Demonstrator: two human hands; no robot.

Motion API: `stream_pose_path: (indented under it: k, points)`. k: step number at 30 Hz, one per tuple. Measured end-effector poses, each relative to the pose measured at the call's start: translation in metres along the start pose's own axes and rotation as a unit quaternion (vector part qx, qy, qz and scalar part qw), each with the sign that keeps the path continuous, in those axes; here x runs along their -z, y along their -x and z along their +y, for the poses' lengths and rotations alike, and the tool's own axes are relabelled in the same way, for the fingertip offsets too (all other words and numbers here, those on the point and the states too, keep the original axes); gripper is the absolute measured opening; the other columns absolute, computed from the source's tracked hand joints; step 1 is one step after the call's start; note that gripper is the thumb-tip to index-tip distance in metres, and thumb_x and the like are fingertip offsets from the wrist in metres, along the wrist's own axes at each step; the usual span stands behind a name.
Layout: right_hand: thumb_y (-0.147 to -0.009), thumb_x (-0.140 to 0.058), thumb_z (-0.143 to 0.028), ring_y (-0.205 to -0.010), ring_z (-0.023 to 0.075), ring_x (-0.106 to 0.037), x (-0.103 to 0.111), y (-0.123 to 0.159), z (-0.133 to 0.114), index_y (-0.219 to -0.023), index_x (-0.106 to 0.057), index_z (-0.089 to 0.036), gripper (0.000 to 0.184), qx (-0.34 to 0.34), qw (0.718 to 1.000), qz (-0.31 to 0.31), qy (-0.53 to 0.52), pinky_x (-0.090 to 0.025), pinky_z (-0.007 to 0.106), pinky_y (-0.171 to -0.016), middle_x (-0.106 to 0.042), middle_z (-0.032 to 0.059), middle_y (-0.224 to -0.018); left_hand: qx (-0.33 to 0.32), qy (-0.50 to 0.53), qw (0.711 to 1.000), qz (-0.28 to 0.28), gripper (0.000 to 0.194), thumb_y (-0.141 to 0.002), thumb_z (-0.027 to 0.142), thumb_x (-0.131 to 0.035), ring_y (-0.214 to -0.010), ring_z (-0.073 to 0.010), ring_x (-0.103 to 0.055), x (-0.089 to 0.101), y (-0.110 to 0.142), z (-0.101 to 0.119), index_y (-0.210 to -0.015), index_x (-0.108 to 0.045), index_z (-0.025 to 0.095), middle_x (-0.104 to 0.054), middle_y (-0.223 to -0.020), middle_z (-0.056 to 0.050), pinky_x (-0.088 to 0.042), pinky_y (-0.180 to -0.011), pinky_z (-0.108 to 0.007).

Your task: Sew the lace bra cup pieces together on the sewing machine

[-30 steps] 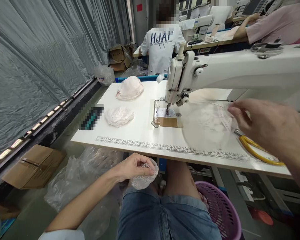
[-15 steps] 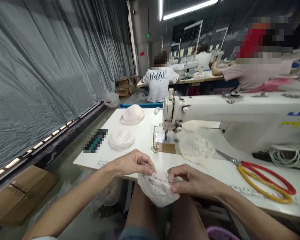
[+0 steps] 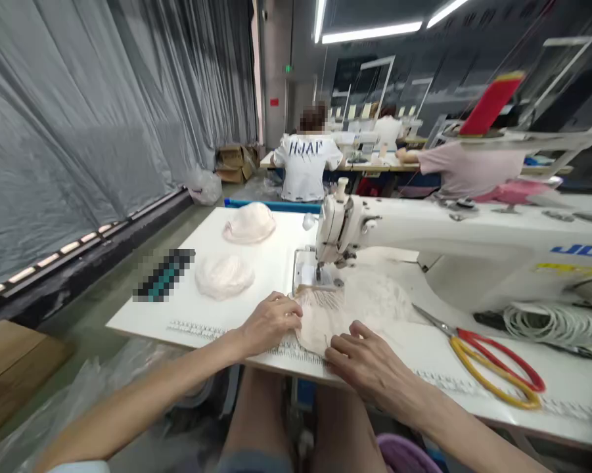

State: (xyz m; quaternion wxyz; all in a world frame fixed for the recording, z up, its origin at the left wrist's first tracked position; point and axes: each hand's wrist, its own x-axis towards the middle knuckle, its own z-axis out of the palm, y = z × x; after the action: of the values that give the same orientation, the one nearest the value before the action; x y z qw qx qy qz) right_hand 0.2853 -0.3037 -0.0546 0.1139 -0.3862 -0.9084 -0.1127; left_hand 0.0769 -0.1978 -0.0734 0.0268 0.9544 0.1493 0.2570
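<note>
A pale lace fabric piece (image 3: 319,325) lies on the table's front part, its far end near the needle of the white sewing machine (image 3: 330,230). My left hand (image 3: 272,322) is closed on its left edge, fingers bent and pointing right. At the near right edge, my right hand (image 3: 367,361) rests with curled fingers, closed on the fabric; the fingertips are partly hidden. Another sheer lace piece (image 3: 382,295) lies to the right of the needle, under the machine arm. To the left sit two rounded pale fabric pieces, one nearer (image 3: 224,276) and one farther (image 3: 250,223).
Scissors (image 3: 497,368) with red and yellow handles lie at the right, beside a coil of pale cord (image 3: 552,325). Printed ruler marks (image 3: 197,330) run along the table's front edge. Co-workers sit at machines ahead. A cardboard box (image 3: 14,368) stands at lower left.
Both hands have moved forward from above my lap onto the table, carrying the lace piece. It now lies flat before the needle. The view has shifted slightly right.
</note>
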Motion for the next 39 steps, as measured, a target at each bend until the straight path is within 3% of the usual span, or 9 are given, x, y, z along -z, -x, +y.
stream_pose_path:
  k: [3,7,12,16,23,30,34,37,39]
  points:
    - [-0.097,-0.038,-0.021,-0.056,0.0152,-0.046,-0.011,0.010,-0.010,-0.075,-0.051,-0.019,0.025,-0.021,0.998,-0.034,-0.043,-0.028,0.031,-0.063,-0.055,0.0008,-0.069,-0.025,-0.048,0.999,-0.001,0.027,-0.087,0.001,-0.040,-0.081,-0.0139,-0.060,-0.004,0.028,0.008,-0.087,-0.064,0.015,-0.064,-0.091,-0.007,-0.048,-0.081,-0.032]
    - [-0.100,-0.033,-0.030,-0.046,0.0128,-0.042,0.001,0.002,-0.008,-0.071,-0.051,-0.019,0.036,-0.061,0.992,-0.031,-0.104,-0.026,0.028,-0.055,-0.052,-0.0022,-0.057,-0.046,-0.060,0.997,-0.026,0.023,-0.089,0.004,-0.041,-0.097,-0.0162,-0.059,0.006,0.040,0.017,-0.099,-0.059,0.014,-0.062,-0.101,-0.011,-0.045,-0.094,-0.036]
    - [-0.096,-0.039,-0.024,-0.050,0.0108,-0.048,-0.007,-0.024,-0.007,-0.080,-0.053,-0.018,0.022,-0.134,0.982,-0.042,-0.124,-0.021,0.024,-0.047,-0.057,0.0009,-0.072,-0.057,-0.064,0.996,0.005,0.017,-0.088,0.005,-0.048,-0.110,-0.0207,-0.057,0.005,0.040,0.022,-0.099,-0.059,0.011,-0.064,-0.096,-0.011,-0.045,-0.095,-0.040]
    - [-0.092,-0.042,-0.016,-0.047,0.0095,-0.044,-0.016,-0.028,-0.009,-0.076,-0.050,-0.018,0.018,-0.139,0.980,-0.098,-0.100,-0.018,0.024,-0.045,-0.053,-0.0005,-0.070,-0.058,-0.055,0.996,0.038,0.014,-0.087,0.005,-0.049,-0.111,-0.0198,-0.056,0.001,0.040,0.025,-0.095,-0.060,0.010,-0.065,-0.101,-0.010,-0.045,-0.095,-0.038]
    - [-0.094,-0.036,-0.017,-0.051,0.0096,-0.046,-0.008,-0.033,-0.011,-0.080,-0.047,-0.017,0.018,-0.147,0.973,-0.088,-0.156,-0.024,0.023,-0.045,-0.052,0.0014,-0.075,-0.052,-0.017,0.998,0.033,0.015,-0.087,0.008,-0.052,-0.104,-0.0173,-0.057,-0.003,0.044,0.021,-0.099,-0.061,0.010,-0.066,-0.105,-0.008,-0.047,-0.090,-0.032]
    - [-0.093,-0.030,-0.013,-0.044,0.0100,-0.038,-0.014,-0.030,-0.012,-0.076,-0.045,-0.018,0.023,-0.132,0.980,-0.101,-0.107,-0.018,0.025,-0.044,-0.049,-0.0001,-0.068,-0.053,-0.018,0.998,0.018,0.016,-0.087,0.007,-0.050,-0.109,-0.0185,-0.055,-0.006,0.047,0.021,-0.098,-0.061,0.012,-0.066,-0.104,-0.008,-0.047,-0.091,-0.033]
    - [-0.092,-0.027,-0.010,-0.054,0.0114,-0.041,-0.010,-0.034,-0.009,-0.082,-0.044,-0.018,0.022,-0.131,0.962,-0.085,-0.222,-0.029,0.023,-0.047,-0.049,0.0026,-0.076,-0.058,-0.030,0.998,0.024,0.015,-0.087,0.007,-0.051,-0.109,-0.0197,-0.055,-0.008,0.047,0.021,-0.096,-0.062,0.012,-0.066,-0.104,-0.008,-0.047,-0.090,-0.034]
    - [-0.093,-0.026,-0.012,-0.068,0.0123,-0.050,-0.013,-0.045,-0.003,-0.086,-0.044,-0.019,0.020,-0.105,0.924,-0.063,-0.363,-0.039,0.022,-0.057,-0.052,0.0043,-0.084,-0.059,-0.041,0.997,0.031,0.015,-0.087,0.007,-0.050,-0.109,-0.0204,-0.055,-0.008,0.048,0.021,-0.095,-0.062,0.012,-0.066,-0.104,-0.008,-0.048,-0.089,-0.034]
    - [-0.094,-0.028,-0.014,-0.066,0.0119,-0.051,-0.014,-0.043,-0.001,-0.085,-0.042,-0.019,0.018,-0.116,0.906,-0.064,-0.402,-0.040,0.022,-0.059,-0.052,0.0021,-0.077,-0.060,-0.044,0.997,0.032,0.015,-0.087,0.007,-0.050,-0.109,-0.0202,-0.055,-0.009,0.048,0.021,-0.094,-0.062,0.013,-0.066,-0.104,-0.007,-0.047,-0.089,-0.034]
